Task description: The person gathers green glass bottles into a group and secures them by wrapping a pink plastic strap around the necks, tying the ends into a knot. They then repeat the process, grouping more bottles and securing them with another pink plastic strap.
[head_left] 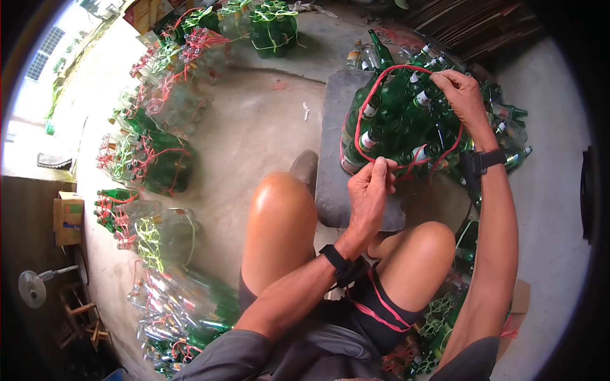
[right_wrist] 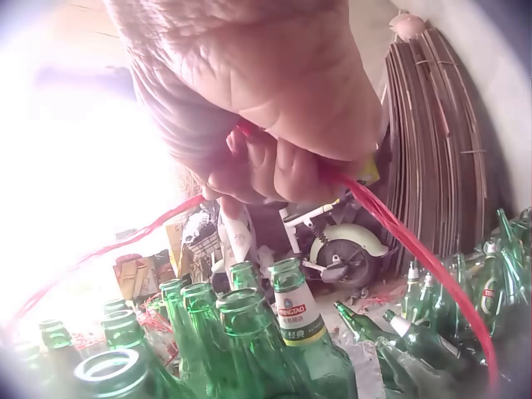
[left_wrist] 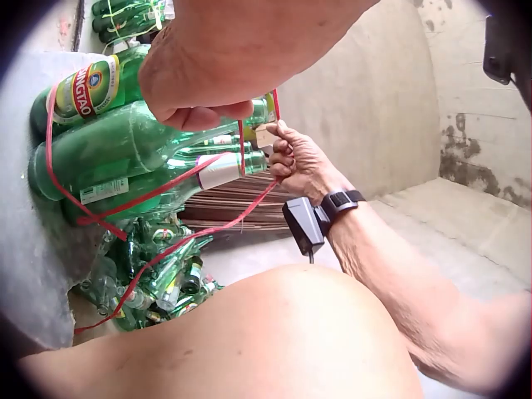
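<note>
A cluster of green beer bottles (head_left: pixel 397 105) stands upright on a dark grey board (head_left: pixel 332 197), necks toward me. Red plastic string (head_left: pixel 403 66) loops around and over the cluster; in the left wrist view it crosses the sides of the labelled bottles (left_wrist: pixel 96 150). At the near side of the bottles, my left hand (head_left: pixel 368 190) pinches the string between thumb and fingers. My right hand (head_left: pixel 464 101) holds another part of it at the far right, above the necks. In the right wrist view, the string (right_wrist: pixel 416 262) runs out from both sides of the curled fingers (right_wrist: pixel 262 166).
Loose green bottles (head_left: pixel 515 155) lie piled right of the board. Tied bottle bundles (head_left: pixel 165 159) line the floor on the left, and another bundle (head_left: pixel 273 28) stands at the back. Stacked flat cardboard (right_wrist: pixel 440 141) leans on the wall, near a parked two-wheeler (right_wrist: pixel 345 249).
</note>
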Demonstrator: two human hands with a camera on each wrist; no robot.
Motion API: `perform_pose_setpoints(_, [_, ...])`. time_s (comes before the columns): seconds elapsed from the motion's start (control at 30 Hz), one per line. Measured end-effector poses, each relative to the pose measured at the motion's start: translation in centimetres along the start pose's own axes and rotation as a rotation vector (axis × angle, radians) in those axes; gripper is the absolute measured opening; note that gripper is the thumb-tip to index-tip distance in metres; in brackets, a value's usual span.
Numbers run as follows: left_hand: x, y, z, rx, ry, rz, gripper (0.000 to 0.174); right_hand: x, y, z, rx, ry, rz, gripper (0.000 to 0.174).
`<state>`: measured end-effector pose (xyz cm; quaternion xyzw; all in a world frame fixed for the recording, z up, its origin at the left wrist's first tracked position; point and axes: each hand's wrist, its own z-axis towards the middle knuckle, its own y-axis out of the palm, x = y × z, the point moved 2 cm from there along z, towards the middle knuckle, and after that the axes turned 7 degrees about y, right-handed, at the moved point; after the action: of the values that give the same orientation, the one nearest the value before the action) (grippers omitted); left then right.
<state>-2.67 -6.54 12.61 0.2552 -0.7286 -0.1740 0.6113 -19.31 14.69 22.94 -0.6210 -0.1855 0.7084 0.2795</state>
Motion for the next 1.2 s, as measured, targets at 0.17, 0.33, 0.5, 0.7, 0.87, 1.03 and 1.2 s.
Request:
perform_pose_setpoints(0.17, [0.5,0.3,0.4,0.020,0.005,0.046,0.034,-0.1,2.2,3.4,-0.038,-0.017,-0.108,0.024])
perform_pose_setpoints(0.33, [0.8,0.4,0.7,0.042,-0.037,0.037,0.034,0.5,4.3,5.8,-0.034,-0.048,-0.227,0.027])
perform_pose_setpoints(0.5, [0.7,0.4,0.8,0.028,-0.074,-0.009,0.033,2.0,4.7,8.2,-0.141,-0.010,-0.304,0.028])
perform_pose_setpoints(0.7, [0.6,0.4,1.0,0.041,-0.087,-0.041,0.032,2.4,4.4,9.5,-0.259,0.117,-0.251,0.031])
perform_pose_setpoints(0.87, [0.6,0.4,1.0,0.034,-0.097,-0.035,0.032,1.7,3.6,9.5,-0.325,0.237,-0.207,0.031])
perform_pose_setpoints(1.03, [0.6,0.5,1.2,0.030,-0.097,-0.024,0.032,3.3,3.0,9.5,-0.320,0.326,-0.248,0.028])
perform_pose_setpoints(1.2, [0.8,0.6,1.2,0.029,-0.087,0.001,0.033,5.6,2.5,8.4,-0.333,0.348,-0.253,0.029])
